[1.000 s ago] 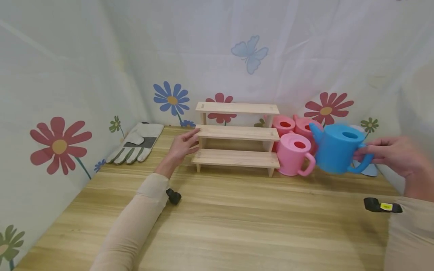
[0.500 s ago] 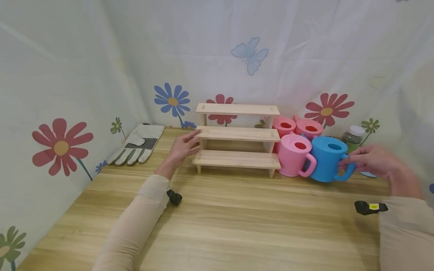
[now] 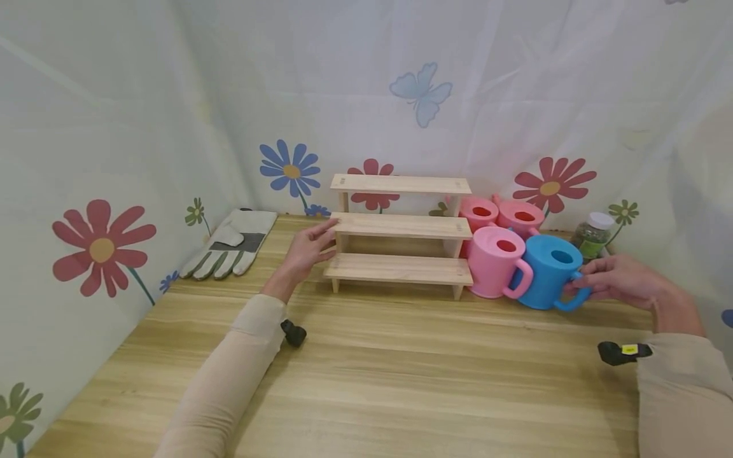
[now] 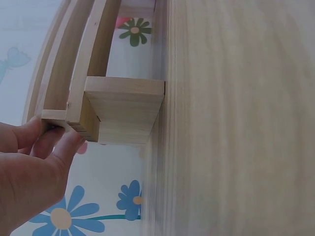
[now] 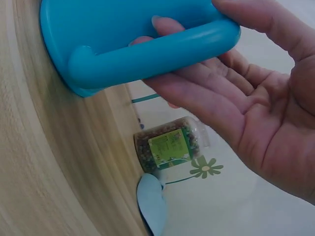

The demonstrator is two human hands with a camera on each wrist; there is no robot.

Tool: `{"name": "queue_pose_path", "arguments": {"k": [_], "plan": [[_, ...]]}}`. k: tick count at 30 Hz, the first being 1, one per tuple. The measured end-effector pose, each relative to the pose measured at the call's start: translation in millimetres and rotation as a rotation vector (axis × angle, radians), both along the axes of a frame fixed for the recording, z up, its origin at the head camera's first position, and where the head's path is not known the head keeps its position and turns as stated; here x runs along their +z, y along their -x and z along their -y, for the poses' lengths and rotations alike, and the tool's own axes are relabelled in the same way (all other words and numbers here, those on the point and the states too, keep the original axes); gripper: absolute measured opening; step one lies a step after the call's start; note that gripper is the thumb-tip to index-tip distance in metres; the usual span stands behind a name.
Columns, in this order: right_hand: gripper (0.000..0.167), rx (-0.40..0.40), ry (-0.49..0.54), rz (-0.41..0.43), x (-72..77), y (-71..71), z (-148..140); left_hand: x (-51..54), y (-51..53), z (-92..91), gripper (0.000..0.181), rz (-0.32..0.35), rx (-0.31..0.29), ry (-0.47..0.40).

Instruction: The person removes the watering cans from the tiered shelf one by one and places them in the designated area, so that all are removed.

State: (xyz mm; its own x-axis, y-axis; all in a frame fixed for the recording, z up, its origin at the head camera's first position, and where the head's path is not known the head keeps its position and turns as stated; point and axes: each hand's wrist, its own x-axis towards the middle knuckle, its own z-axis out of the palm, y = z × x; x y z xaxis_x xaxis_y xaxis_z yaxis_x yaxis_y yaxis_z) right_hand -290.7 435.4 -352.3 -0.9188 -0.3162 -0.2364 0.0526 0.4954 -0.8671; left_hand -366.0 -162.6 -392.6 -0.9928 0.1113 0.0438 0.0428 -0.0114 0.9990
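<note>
A three-tier wooden plant stand (image 3: 401, 224) stands at the back of the table. My left hand (image 3: 306, 253) pinches its left end at the middle tier; in the left wrist view the thumb and fingers (image 4: 66, 147) lie against the wood. The blue watering can (image 3: 546, 270) stands upright on the table, right of a pink watering can (image 3: 494, 261). My right hand (image 3: 627, 280) holds its handle (image 5: 152, 56), fingers passed through the loop and thumb on top. The can's spout is hidden behind the pink can.
Two darker pink watering cans (image 3: 522, 216) stand behind. A clear jar with a green label (image 3: 592, 236) sits at the back right, with a light blue flat object (image 5: 152, 201) near it. White-and-grey work gloves (image 3: 231, 245) lie at the back left. Flower-printed cloth (image 3: 424, 38) walls the table.
My right hand has moved left and down with the blue watering can, from in the air to the table beside the pink cans. The jar has come into view. The left hand stays put.
</note>
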Motion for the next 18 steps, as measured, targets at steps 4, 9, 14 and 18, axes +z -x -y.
{"name": "queue_pose_path", "arguments": {"k": [4,9,14,18], "plan": [[0.051,-0.025,-0.142,-0.069,4.4,-1.6,2,0.3,1.4,-0.6,0.043,-0.001,-0.002,-0.002],[0.073,-0.090,-0.370,-0.168,16.8,-7.0,9,-0.7,2.8,-0.7,0.043,-0.002,0.000,-0.005],[0.082,-0.192,-0.498,-0.283,37.2,-18.5,29,-2.9,3.2,-0.7,0.043,0.004,-0.006,-0.010],[0.082,-0.313,-0.554,-0.421,48.1,-21.9,55,-2.9,3.6,-2.5,0.043,0.003,0.002,-0.015]]}}
